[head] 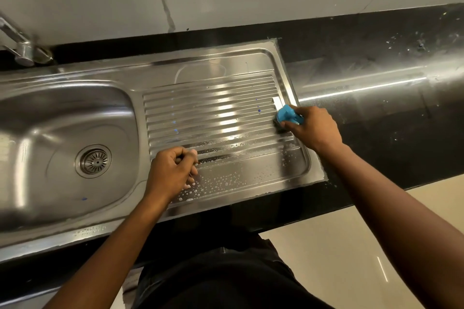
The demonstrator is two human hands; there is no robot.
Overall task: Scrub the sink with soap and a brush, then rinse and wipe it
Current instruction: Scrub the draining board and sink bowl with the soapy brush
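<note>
Two hands are at work over the sink (140, 78), and I read their split as scrubber and brace. My right hand (312, 128) wraps its fingers over the blue brush (288, 114), pressing it down at the far right corner of the ribbed drainboard (211, 108), right against the raised rim, probably because grime collects where the grooves end. My left hand (170, 170) rests near the front edge of the drainboard, fingers curled in; it may be pinching something small, but blur keeps me from saying. I judge it sits there to steady my lean across the counter (376, 57).

Soap bubbles (216, 183) lie between the two hands and just beside the left one, so the lather is already spread on the flat front strip. The basin (62, 145), with its drain (93, 160), is left of the left hand and looks unsoaped. The tap (17, 42) stands well beyond it, ready for rinsing.
</note>
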